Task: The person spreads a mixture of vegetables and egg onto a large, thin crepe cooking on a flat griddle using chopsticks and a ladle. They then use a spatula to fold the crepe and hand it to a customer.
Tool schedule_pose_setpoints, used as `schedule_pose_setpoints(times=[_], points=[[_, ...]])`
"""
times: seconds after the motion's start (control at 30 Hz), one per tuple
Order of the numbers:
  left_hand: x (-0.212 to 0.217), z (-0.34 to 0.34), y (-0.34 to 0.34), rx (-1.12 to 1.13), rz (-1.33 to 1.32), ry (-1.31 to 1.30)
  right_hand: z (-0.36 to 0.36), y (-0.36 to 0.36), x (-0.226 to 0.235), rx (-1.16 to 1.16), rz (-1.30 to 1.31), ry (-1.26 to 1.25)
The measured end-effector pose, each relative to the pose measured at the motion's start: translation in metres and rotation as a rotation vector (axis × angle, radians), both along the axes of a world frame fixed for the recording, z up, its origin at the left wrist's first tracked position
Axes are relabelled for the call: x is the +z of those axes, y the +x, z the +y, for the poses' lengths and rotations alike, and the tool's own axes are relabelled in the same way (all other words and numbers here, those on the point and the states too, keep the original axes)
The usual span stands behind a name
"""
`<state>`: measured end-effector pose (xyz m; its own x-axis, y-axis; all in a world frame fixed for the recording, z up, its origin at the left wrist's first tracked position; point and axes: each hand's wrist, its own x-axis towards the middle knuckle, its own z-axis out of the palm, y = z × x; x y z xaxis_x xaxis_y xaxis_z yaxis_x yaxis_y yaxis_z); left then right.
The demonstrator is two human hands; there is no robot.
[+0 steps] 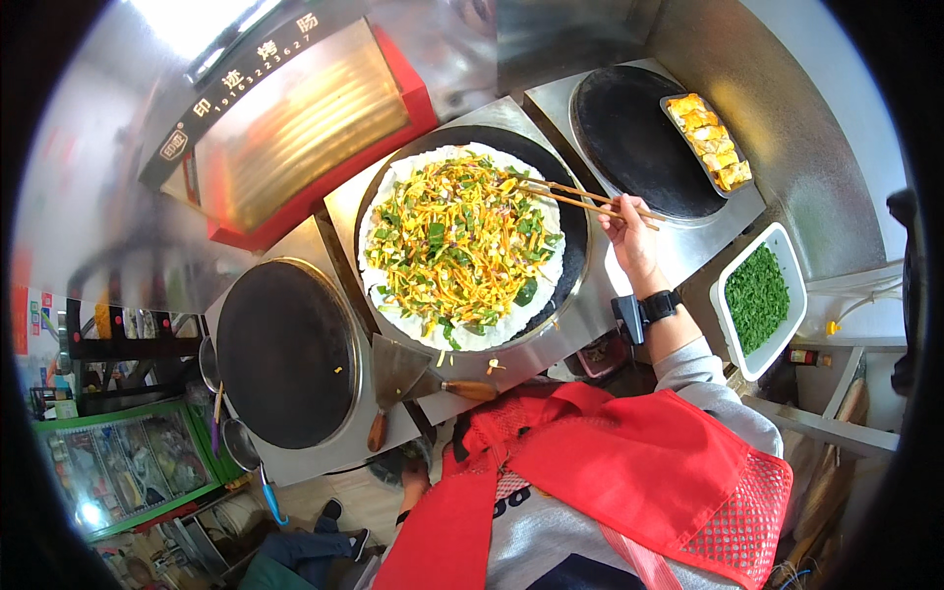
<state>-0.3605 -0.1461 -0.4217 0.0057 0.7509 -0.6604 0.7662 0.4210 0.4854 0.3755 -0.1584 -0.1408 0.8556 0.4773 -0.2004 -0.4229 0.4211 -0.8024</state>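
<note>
My right hand (632,236) is closed around a pair of long wooden chopsticks (580,194). Their tips reach the right edge of a shredded vegetable filling (457,246), orange-yellow strips mixed with green leaf pieces. That filling covers a large round white flatbread (492,336), whose pale rim shows all round. Under the flatbread is the black middle griddle (575,270). Low down beside the counter's front edge hangs my left hand (415,479), partly seen next to a dark item (396,462) that I cannot make out; its fingers are unclear.
Black griddles stand on the left (285,354) and right (639,138). Two wooden-handled scrapers (403,369) lie at the front edge. A tray of golden pieces (708,143) and a white tub of chopped greens (757,300) are right. A red-framed glass case (305,128) stands behind.
</note>
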Motion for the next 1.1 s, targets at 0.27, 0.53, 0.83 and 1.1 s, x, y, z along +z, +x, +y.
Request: schedule_pose_setpoints(times=[0.27, 0.53, 0.83, 1.1], points=[[0.000, 0.008, -0.008, -0.254, 0.039, 0.001, -0.031, -0.025, 0.005, 0.036, 0.011, -0.043], [-0.003, 0.047, 0.011, -0.530, 0.198, 0.029, 0.009, -0.045, 0.036, 0.174, -0.147, -0.058], [0.088, 0.029, 0.061, -0.291, 0.107, 0.065, 0.059, -0.093, 0.074, 0.192, -0.265, -0.183], [0.089, -0.012, 0.032, 0.000, -0.003, 0.064, 0.103, -0.132, 0.060, 0.382, -0.241, -0.262]])
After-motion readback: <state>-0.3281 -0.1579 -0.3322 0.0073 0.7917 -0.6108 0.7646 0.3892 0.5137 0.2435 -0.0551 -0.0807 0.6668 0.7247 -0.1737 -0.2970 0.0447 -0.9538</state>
